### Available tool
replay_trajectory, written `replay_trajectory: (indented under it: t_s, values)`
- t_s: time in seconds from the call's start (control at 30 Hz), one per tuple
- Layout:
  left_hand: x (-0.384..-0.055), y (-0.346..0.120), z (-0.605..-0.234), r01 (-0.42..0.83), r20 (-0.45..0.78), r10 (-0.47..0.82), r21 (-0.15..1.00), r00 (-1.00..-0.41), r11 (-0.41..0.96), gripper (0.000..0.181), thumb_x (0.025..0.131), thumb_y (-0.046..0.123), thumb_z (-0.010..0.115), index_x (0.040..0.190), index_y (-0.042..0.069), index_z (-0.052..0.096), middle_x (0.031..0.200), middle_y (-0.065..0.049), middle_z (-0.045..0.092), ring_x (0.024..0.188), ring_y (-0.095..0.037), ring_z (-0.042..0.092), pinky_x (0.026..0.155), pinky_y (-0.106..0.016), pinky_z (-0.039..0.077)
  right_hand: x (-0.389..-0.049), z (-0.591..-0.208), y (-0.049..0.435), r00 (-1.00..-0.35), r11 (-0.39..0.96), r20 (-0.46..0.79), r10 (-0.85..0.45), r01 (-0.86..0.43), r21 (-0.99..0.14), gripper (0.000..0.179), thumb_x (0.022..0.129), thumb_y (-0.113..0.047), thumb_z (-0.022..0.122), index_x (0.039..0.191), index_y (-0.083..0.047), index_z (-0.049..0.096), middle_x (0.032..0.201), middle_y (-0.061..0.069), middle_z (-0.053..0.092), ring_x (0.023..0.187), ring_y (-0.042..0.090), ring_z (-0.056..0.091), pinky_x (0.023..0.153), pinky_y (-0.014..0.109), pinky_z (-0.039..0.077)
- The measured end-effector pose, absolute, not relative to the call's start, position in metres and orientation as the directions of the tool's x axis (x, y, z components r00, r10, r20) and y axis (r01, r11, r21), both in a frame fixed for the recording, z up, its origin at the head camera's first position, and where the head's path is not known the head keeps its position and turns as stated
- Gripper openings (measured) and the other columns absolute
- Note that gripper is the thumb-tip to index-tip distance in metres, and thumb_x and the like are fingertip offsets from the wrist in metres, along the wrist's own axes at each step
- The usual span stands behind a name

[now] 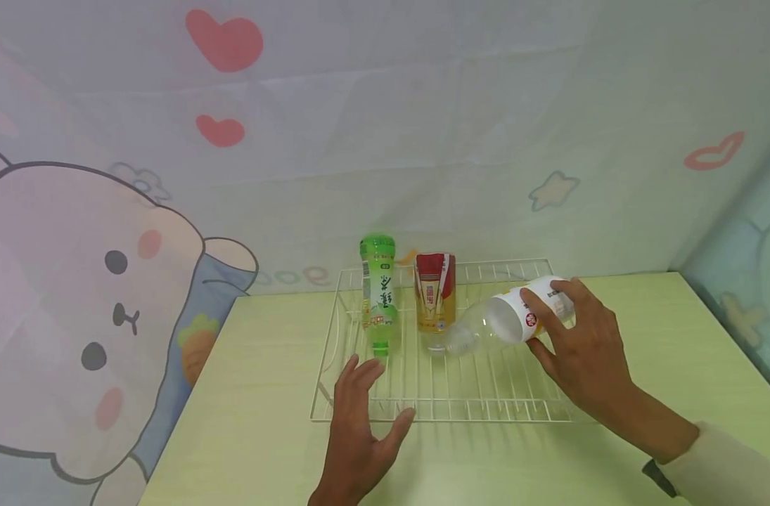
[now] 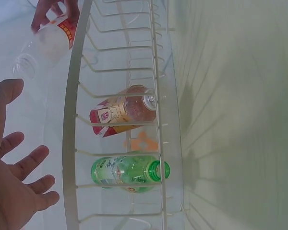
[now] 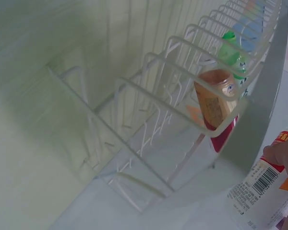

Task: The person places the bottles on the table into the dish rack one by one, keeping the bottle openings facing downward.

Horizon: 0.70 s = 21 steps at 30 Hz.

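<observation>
My right hand (image 1: 590, 351) grips a clear plastic bottle (image 1: 530, 313) by its white label, over the right half of a white wire rack (image 1: 479, 400). The bottle is tilted, its narrow neck pointing left toward the middle of the rack. In the right wrist view, fingers wrap the label beside a barcode. With fingers spread and nothing in it, my left hand (image 1: 362, 436) hovers at the rack's front left edge. On the rack, a green tea bottle (image 1: 380, 295) and an amber bottle with a red label (image 1: 435, 295) have their necks toward me.
The rack stands on a pale yellow-green table (image 1: 245, 393). Behind it hangs a light cloth (image 1: 385, 154) printed with hearts and a star; a large cartoon animal (image 1: 100, 302) covers the left side.
</observation>
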<state>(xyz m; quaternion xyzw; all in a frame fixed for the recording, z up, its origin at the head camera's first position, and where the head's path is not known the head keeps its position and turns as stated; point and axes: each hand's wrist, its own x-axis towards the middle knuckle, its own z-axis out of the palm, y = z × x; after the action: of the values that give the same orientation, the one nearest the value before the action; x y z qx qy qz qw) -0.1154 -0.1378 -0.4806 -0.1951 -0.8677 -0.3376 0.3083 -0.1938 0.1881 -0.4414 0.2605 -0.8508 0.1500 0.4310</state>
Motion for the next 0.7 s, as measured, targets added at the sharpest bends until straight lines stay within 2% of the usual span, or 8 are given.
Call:
replay_trajectory:
  t_s: [0.1, 0.27, 0.4, 0.5, 0.53, 0.6, 0.7]
  values:
    - [-0.117, -0.135, -0.48, 0.573, 0.687, 0.142, 0.454, -0.713, 0.682, 0.06, 0.088, 0.033, 0.075, 0.136, 0.006, 0.05, 0.137, -0.008, 0.054, 0.141, -0.037, 0.036, 0.106, -0.057, 0.034, -0.192, -0.442, 0.184, -0.482, 0.809, 0.811, -0.332, -0.588, -0.018, 0.066, 0.073, -0.02, 0.074, 0.136, -0.017, 0.057, 0.128, 0.03, 0.047, 0.121, 0.054, 0.046, 0.074, 0.064, 0.044]
    - [-0.119, -0.129, -0.479, 0.603, 0.704, 0.163, 0.438, -0.692, 0.667, 0.061, 0.087, 0.032, 0.076, 0.136, 0.006, 0.051, 0.133, -0.007, 0.056, 0.138, -0.036, 0.039, 0.109, -0.052, 0.032, -0.186, -0.443, 0.176, -0.518, 0.807, 0.777, -0.358, -0.59, -0.021, 0.073, 0.067, -0.012, 0.086, 0.134, -0.018, 0.058, 0.129, 0.029, 0.047, 0.125, 0.055, 0.044, 0.079, 0.064, 0.044]
    - [-0.118, -0.124, -0.479, 0.591, 0.691, 0.167, 0.439, -0.704, 0.676, 0.061, 0.087, 0.034, 0.076, 0.136, 0.008, 0.051, 0.132, -0.005, 0.057, 0.137, -0.036, 0.041, 0.106, -0.055, 0.033, -0.182, -0.446, 0.169, -0.546, 0.808, 0.747, -0.378, -0.588, -0.021, 0.073, 0.068, -0.012, 0.088, 0.134, -0.02, 0.057, 0.131, 0.029, 0.046, 0.128, 0.056, 0.042, 0.083, 0.063, 0.044]
    - [-0.118, -0.121, -0.479, 0.573, 0.671, 0.165, 0.449, -0.723, 0.685, 0.061, 0.086, 0.036, 0.076, 0.135, 0.009, 0.052, 0.132, -0.003, 0.057, 0.137, -0.035, 0.042, 0.105, -0.057, 0.033, -0.18, -0.448, 0.165, -0.54, 0.799, 0.74, -0.402, -0.602, -0.005, 0.072, 0.069, -0.012, 0.085, 0.135, -0.021, 0.058, 0.131, 0.028, 0.047, 0.128, 0.057, 0.042, 0.084, 0.064, 0.044]
    - [-0.118, -0.12, -0.479, 0.568, 0.665, 0.165, 0.453, -0.729, 0.687, 0.06, 0.086, 0.036, 0.076, 0.135, 0.009, 0.052, 0.132, -0.003, 0.057, 0.137, -0.034, 0.042, 0.105, -0.057, 0.033, -0.18, -0.449, 0.163, -0.528, 0.792, 0.744, -0.409, -0.611, 0.002, 0.069, 0.071, -0.012, 0.083, 0.135, -0.022, 0.058, 0.13, 0.029, 0.048, 0.127, 0.057, 0.042, 0.084, 0.064, 0.044]
    - [-0.118, -0.119, -0.48, 0.571, 0.667, 0.166, 0.45, -0.727, 0.687, 0.059, 0.087, 0.036, 0.076, 0.134, 0.01, 0.053, 0.131, -0.002, 0.058, 0.136, -0.035, 0.043, 0.104, -0.057, 0.034, -0.18, -0.451, 0.159, -0.493, 0.778, 0.764, -0.416, -0.629, 0.018, 0.053, 0.084, -0.018, 0.072, 0.135, -0.022, 0.059, 0.129, 0.029, 0.049, 0.125, 0.058, 0.044, 0.082, 0.064, 0.044]
    - [-0.118, -0.118, -0.48, 0.58, 0.676, 0.172, 0.44, -0.717, 0.685, 0.055, 0.088, 0.037, 0.074, 0.133, 0.011, 0.055, 0.129, -0.001, 0.06, 0.135, -0.033, 0.044, 0.102, -0.058, 0.035, -0.18, -0.454, 0.153, -0.452, 0.761, 0.791, -0.412, -0.648, 0.027, 0.035, 0.101, -0.029, 0.049, 0.134, -0.024, 0.061, 0.127, 0.028, 0.052, 0.122, 0.058, 0.046, 0.08, 0.064, 0.044]
